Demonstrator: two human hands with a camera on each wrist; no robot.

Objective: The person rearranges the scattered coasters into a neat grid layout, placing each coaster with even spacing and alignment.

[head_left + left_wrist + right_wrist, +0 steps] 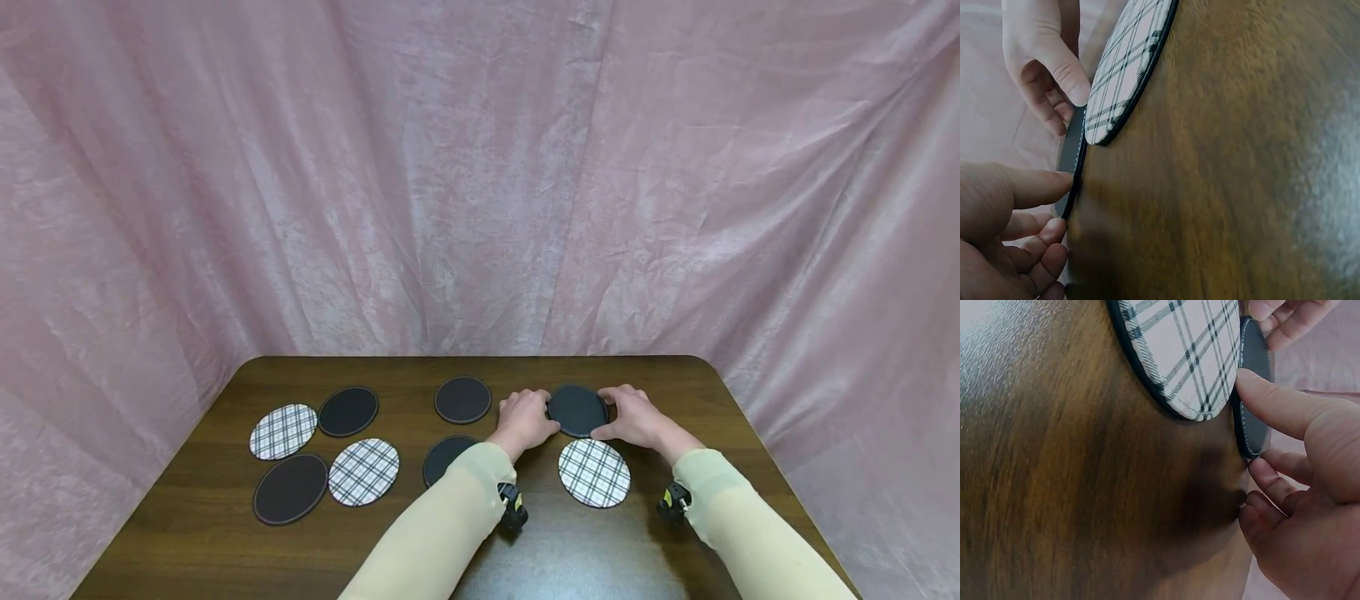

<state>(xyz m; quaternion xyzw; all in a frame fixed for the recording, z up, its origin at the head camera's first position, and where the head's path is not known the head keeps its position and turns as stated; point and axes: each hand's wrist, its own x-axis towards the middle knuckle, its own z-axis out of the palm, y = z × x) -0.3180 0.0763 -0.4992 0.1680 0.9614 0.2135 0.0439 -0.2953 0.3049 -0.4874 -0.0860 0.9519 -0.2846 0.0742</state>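
Observation:
A round black coaster [577, 411] with pale stitching round its rim lies at the back right of the table, between the two hands. My left hand [521, 421] grips its left edge; in the left wrist view the thumb [1054, 183] is on the rim with the other fingers curled beside it. On the opposite edge my right hand [633, 419] holds the coaster, its thumb and fingertips spread along the rim. Just in front of it lies a white plaid coaster [595, 473], which slightly overlaps the black one's outline in both wrist views.
Two more black coasters, one at the back middle [462, 400] and one partly behind the left sleeve [446, 457], lie left of the hands. Farther left are two plaid coasters [283, 432] and two black ones [291, 489]. A pink curtain [480, 183] hangs behind the wooden table [187, 533].

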